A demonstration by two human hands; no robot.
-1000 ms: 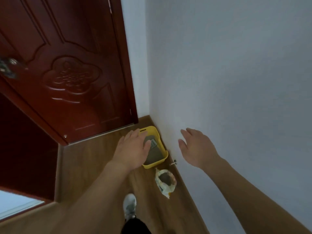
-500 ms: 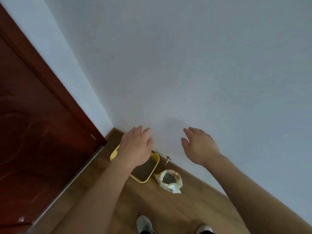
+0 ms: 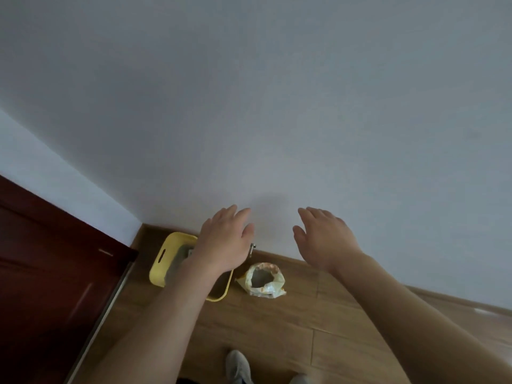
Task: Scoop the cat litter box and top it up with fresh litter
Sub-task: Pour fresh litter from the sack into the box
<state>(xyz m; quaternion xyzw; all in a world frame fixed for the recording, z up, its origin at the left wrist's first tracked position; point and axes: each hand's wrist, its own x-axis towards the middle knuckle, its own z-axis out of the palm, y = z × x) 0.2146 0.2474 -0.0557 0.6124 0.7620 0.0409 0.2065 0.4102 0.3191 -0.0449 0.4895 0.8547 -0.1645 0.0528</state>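
So we're standing over the corner with both arms stretched out in front of us. Our left hand (image 3: 225,239) is spread flat, fingers loose and empty, hanging over the yellow litter box (image 3: 163,259) and covering a good chunk of it from this angle. Our right hand (image 3: 325,239) is the same deal, palm down, fingers apart, holding nothing, out in front of the white wall (image 3: 277,106). The two hands are well apart from each other.

The litter box sits on the wood floor (image 3: 277,328) right up against the wall, near the dark red door (image 3: 50,273) on the left. It has a slot handle in its left end and greyish litter inside. Just to its right is an open crinkly bag (image 3: 263,279) with grey stuff in it, probably litter, also on the floor near the wall. A small metal doorstop (image 3: 251,249) pokes up by the wall between them. Our shoes (image 3: 238,365) show at the near edge.
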